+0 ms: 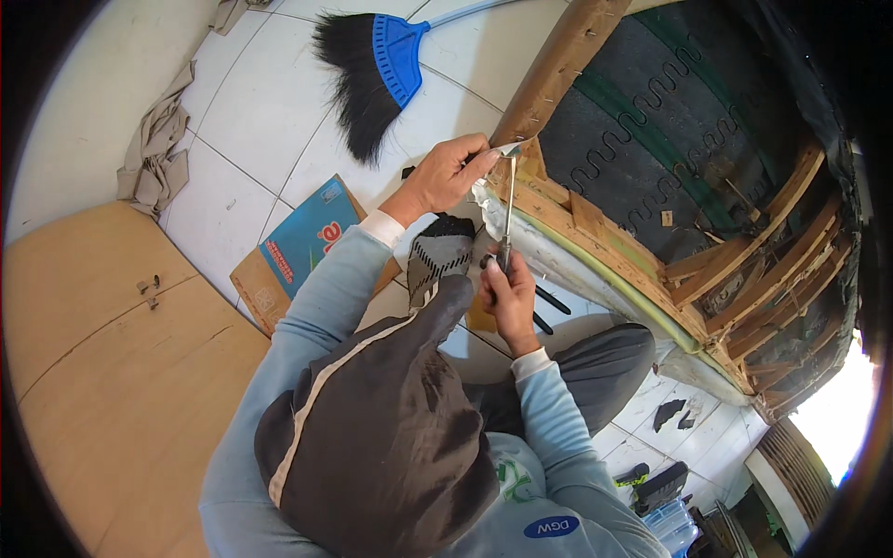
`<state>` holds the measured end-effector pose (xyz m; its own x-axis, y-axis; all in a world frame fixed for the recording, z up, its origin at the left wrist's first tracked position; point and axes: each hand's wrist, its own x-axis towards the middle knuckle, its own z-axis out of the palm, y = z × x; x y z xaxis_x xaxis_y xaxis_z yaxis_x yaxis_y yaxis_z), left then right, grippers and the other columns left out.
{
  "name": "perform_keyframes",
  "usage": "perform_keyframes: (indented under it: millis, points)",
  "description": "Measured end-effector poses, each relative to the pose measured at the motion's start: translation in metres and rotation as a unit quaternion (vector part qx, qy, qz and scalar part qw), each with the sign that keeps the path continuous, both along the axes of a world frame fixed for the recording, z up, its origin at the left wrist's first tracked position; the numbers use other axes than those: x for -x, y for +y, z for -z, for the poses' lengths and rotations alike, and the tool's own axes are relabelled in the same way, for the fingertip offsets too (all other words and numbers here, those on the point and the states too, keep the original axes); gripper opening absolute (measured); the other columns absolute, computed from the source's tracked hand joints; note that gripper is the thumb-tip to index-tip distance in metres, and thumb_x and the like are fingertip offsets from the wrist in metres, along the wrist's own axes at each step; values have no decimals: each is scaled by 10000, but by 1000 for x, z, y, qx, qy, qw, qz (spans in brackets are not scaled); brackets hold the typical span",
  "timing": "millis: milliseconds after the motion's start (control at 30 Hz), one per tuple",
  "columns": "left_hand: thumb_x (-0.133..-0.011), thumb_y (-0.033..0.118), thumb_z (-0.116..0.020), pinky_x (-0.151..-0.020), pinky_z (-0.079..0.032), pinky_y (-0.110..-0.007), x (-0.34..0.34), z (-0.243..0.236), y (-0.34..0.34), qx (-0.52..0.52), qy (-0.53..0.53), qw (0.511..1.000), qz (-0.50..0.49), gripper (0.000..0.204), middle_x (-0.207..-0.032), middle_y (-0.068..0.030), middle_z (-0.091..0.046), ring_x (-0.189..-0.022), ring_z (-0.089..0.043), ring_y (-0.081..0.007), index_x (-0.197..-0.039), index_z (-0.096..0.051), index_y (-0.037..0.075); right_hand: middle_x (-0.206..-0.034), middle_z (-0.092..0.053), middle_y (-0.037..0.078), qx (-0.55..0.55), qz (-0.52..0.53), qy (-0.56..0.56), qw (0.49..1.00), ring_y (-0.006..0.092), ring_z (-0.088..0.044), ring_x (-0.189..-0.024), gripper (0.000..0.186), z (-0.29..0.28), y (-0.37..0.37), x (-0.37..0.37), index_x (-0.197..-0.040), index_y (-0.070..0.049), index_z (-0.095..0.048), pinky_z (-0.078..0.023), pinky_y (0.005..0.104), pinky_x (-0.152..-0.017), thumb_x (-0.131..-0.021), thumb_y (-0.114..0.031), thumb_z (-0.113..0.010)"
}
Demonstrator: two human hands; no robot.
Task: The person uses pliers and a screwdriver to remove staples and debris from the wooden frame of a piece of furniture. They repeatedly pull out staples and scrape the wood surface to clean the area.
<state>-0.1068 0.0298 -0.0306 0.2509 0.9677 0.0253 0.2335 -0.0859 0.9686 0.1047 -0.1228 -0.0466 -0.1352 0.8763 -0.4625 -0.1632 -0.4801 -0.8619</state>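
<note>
My left hand (451,173) pinches a pale flap of covering (511,147) at the corner of an upholstered seat frame (595,219). The frame is stripped to bare wood along its inner side, with zigzag springs and dark cloth beyond. My right hand (511,302) is closed round a slim metal tool (509,200) with a long thin shaft; its exact kind is unclear. Its shaft points away from me, and the tip reaches the flap beside my left fingers. White padding shows along the frame's near edge. Two black tool handles (551,299) lie beyond my right hand, partly hidden.
A blue broom (398,60) with black bristles lies on the white tiles at the top. A blue and brown cardboard piece (312,244) is left of my shoe (441,249). Wooden boards (121,372) stand at left. Black scraps (668,413) lie at lower right.
</note>
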Motion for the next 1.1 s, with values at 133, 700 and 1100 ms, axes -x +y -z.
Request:
perform_keyframes:
  millis: [133,700,1100]
  points:
    - [-1118,349,-586,-637,-418,-336,4,5,1,11,-5,1000,-4,391,-728,-35,-492,-696,-422,-122,-911,-574,18,-861,-566,21,104,-32,209,972,115,-518,-580,339,-8,7,-16,-1376,-51,-573,-371,252,-457,-1100,-233,-649]
    - [-1134,332,-575,-679,-415,-283,3,17,3,38,-37,999,-10,370,-759,26,-481,-749,-424,-76,-906,-573,40,-724,-466,-1,167,-44,403,899,85,-403,-510,483,2,8,-45,-1293,-32,-605,-347,278,-486,-1154,-474,-470]
    - [-1122,337,-600,-679,-416,-279,0,20,2,37,-58,997,-28,377,-756,18,-474,-754,-421,-72,-890,-576,41,-618,-421,-36,69,-119,785,603,77,-381,-422,474,-82,55,1,-1168,-74,-561,-327,260,-400,-1173,-503,-361]
